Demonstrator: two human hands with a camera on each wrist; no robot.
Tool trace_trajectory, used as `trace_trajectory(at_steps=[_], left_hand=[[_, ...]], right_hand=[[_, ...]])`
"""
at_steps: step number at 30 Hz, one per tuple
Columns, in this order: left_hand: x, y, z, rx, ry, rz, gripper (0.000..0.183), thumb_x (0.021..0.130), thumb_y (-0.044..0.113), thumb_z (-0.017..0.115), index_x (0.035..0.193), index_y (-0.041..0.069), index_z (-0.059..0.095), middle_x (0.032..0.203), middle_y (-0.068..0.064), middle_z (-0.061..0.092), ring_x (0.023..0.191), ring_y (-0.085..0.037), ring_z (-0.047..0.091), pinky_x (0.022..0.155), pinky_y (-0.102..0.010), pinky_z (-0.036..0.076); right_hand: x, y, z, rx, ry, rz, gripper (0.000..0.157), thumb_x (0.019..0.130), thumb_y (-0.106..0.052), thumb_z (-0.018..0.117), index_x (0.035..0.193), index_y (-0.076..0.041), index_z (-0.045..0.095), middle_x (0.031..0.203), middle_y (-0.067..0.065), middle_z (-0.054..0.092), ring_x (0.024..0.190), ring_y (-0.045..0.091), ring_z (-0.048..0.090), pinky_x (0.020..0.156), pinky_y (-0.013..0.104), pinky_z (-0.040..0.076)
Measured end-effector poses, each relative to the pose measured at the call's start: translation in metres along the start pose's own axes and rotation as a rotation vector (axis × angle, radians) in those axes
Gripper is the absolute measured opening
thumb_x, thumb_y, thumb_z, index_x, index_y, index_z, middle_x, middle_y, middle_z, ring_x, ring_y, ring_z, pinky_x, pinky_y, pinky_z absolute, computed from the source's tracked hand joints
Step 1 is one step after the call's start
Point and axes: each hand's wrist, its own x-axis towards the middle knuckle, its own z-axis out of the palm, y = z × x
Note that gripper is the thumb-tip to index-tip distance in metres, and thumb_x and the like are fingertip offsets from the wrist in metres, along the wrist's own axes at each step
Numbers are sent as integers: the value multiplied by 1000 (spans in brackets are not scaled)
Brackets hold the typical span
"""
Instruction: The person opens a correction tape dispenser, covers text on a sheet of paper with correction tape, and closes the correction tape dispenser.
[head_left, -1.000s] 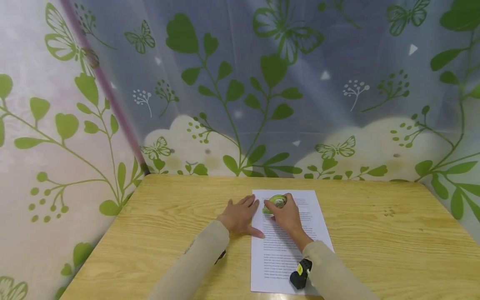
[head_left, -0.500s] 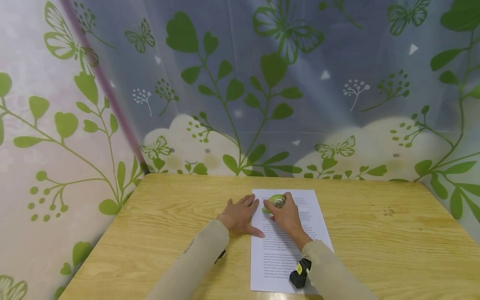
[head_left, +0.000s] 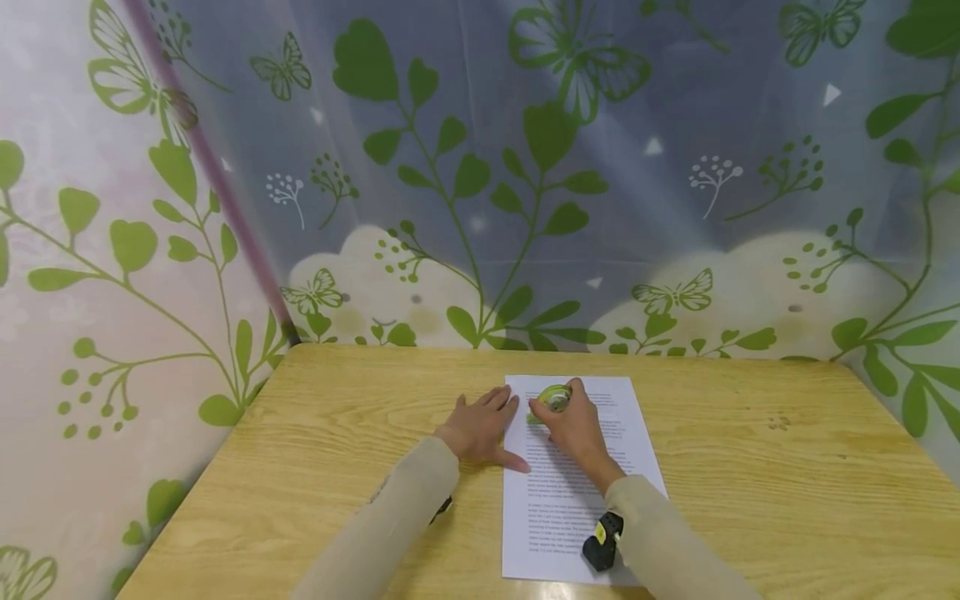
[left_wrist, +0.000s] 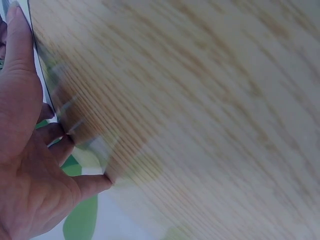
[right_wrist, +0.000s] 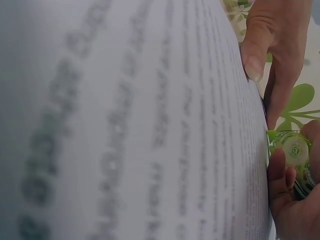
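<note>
Table point(head_left: 300, 467), wood grain, under everything. Left hand point(head_left: 478, 429): palm-down, fingers spread and straight, nothing gripped; fingers toward 1 o'clock at the paper's left edge, thumb toward 4 o'clock, its tip over the margin. Paper point(head_left: 513, 517): printed sheet, long axis 12 to 6; lines run 9 to 3.

Tape dispenser point(head_left: 556, 399), as the green thing looks: near the top of the page. Lies between 2 and 3 o'clock from the left hand, near but apart. Long axis 8 to 2; narrow end at 8, by the left ends of the lines. Whether that end touches print, cannot tell.

Right hand point(head_left: 579, 427): nearer one, fingers and thumb curled firmly round the dispenser's body, which sits 10 to 11 o'clock from the palm.
</note>
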Motion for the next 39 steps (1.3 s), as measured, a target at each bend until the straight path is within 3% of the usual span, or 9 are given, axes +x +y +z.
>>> trace_trajectory(at_steps=[16, 39], left_hand=[[0, 0, -1, -19, -5, 10, 111, 72, 82, 49, 154, 13, 20, 159, -7, 13, 144, -21, 12, 103, -62, 26], [0, -1, 0, -18, -3, 18, 111, 72, 82, 48, 154, 12, 20, 159, -7, 13, 144, -20, 11, 103, -62, 25]], right_hand=[[1, 7, -8, -21, 1, -22, 46, 86, -33, 72, 107, -4, 42, 93, 15, 58, 54, 17, 57, 51, 30, 49], [3, 13, -20, -19, -21, -3, 49, 86, -33, 72, 110, -4, 41, 92, 14, 57, 59, 18, 57, 51, 30, 48]])
